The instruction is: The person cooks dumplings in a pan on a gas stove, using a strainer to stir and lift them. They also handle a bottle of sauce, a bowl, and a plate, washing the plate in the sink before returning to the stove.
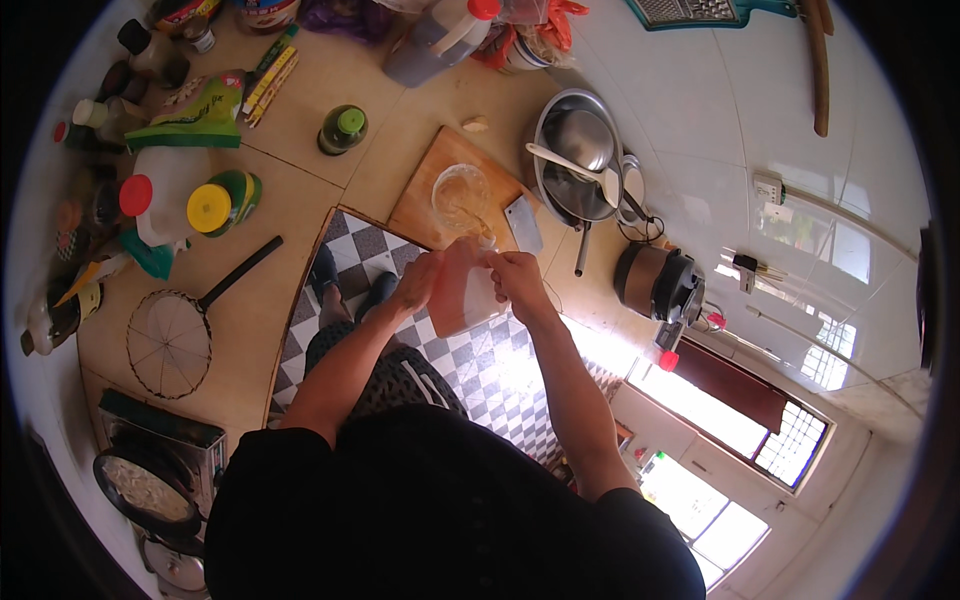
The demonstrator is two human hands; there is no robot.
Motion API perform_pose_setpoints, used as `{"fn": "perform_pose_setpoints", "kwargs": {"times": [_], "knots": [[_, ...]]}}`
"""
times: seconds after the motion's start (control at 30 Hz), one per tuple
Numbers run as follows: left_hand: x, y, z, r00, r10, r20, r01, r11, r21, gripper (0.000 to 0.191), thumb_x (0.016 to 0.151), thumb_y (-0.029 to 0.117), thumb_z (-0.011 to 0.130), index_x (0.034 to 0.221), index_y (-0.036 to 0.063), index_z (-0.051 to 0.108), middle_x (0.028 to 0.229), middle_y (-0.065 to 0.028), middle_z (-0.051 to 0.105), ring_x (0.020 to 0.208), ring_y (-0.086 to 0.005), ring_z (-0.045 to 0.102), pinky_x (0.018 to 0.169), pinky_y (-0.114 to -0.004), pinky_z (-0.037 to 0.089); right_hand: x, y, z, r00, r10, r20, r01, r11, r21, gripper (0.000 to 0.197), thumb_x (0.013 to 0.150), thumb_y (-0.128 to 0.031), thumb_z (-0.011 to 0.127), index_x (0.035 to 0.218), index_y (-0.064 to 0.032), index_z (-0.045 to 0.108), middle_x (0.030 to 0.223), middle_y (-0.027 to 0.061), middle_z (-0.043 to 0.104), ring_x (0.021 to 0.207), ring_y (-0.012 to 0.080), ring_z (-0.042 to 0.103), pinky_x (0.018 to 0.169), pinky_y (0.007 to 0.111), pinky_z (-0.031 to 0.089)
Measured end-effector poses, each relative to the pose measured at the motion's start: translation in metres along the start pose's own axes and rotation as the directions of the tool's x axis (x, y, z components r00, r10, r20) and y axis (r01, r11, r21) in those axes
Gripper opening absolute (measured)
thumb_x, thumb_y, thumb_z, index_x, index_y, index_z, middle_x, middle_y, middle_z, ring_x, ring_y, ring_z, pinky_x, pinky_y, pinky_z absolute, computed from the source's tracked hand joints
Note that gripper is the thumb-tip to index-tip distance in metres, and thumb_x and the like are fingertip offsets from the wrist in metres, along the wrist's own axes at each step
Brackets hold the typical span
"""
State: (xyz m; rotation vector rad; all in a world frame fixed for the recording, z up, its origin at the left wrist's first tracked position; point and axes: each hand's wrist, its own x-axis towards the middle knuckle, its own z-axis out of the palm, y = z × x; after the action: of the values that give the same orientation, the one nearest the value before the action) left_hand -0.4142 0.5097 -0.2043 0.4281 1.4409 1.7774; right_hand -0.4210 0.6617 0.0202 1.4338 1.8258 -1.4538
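Observation:
Both my hands hold a large translucent plastic jug (465, 296) of reddish-brown liquid, tilted with its mouth towards a clear bowl (460, 196). My left hand (421, 280) grips the jug's left side; my right hand (517, 279) is closed on its right side near the neck. Brownish liquid shows at the jug's mouth and in the bowl. Under the bowl lies a wooden cutting board (420, 176), and a cleaver's metal blade (524, 224) rests at the board's right edge. Whether a stream is falling is hard to tell.
A steel basin (541, 127) holding a metal bowl and a white spoon stands right of the board. A green-capped bottle (343, 130) stands behind left. On the left counter lie a wire skimmer (169, 343) and several bottles. A pan (146, 487) with food sits on the stove, lower left.

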Motion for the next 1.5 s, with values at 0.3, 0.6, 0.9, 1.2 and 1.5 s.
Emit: {"fn": "perform_pose_setpoints", "kwargs": {"times": [0.3,0.6,0.9,1.2,1.5], "knots": [[-0.004,-0.002,0.010,0.997,0.025,-0.071,-0.029,0.999,-0.042,0.059,0.112,0.048,0.028,0.115,0.0001,0.062,0.114,-0.0254,0.067,0.110,-0.0431,0.061,0.095,-0.049,0.047,0.004,0.007,-0.007,1.000,-0.011,-0.007,0.011,1.000,0.017,0.030,0.100,-0.022,0.066,0.089,0.0053,0.073,0.064,0.0024,0.055,0.048,0.0112,0.049,0.045,0.029,0.039],[-0.007,0.013,0.010,0.997,0.006,-0.076,-0.007,1.000,-0.014,0.059,0.112,0.048,0.028,0.115,0.0005,0.062,0.114,-0.0255,0.067,0.111,-0.0444,0.061,0.096,-0.050,0.047,0.003,0.006,-0.009,1.000,-0.008,-0.008,0.008,1.000,0.009,0.029,0.098,-0.021,0.068,0.089,0.0059,0.073,0.064,0.0029,0.055,0.048,0.0113,0.049,0.044,0.030,0.039],[-0.010,0.017,0.009,0.997,-0.030,-0.075,0.029,0.999,-0.017,0.059,0.112,0.049,0.028,0.118,0.0005,0.062,0.115,-0.0255,0.067,0.112,-0.0436,0.062,0.096,-0.050,0.047,0.003,0.005,-0.009,1.000,-0.017,0.000,0.017,1.000,0.005,0.029,0.098,-0.020,0.068,0.088,0.0062,0.072,0.063,0.0029,0.055,0.047,0.0117,0.049,0.044,0.030,0.039],[-0.007,0.001,0.013,0.998,0.009,-0.059,-0.010,1.000,-0.021,0.061,0.112,0.049,0.027,0.119,-0.0001,0.062,0.117,-0.0269,0.068,0.114,-0.0458,0.061,0.097,-0.051,0.047,-0.001,0.002,-0.010,1.000,-0.014,0.006,0.014,1.000,0.006,0.029,0.098,-0.021,0.068,0.087,0.0055,0.071,0.063,0.0024,0.054,0.047,0.0112,0.047,0.044,0.030,0.038],[-0.009,-0.018,0.017,0.998,-0.012,-0.064,0.011,1.000,-0.006,0.057,0.113,0.046,0.028,0.123,0.0000,0.061,0.119,-0.0233,0.067,0.115,-0.0399,0.060,0.099,-0.047,0.046,-0.006,-0.002,-0.007,1.000,-0.010,0.011,0.010,1.000,0.001,0.027,0.098,-0.019,0.067,0.086,0.0046,0.070,0.063,0.0008,0.051,0.047,0.0099,0.044,0.045,0.029,0.036]]}}
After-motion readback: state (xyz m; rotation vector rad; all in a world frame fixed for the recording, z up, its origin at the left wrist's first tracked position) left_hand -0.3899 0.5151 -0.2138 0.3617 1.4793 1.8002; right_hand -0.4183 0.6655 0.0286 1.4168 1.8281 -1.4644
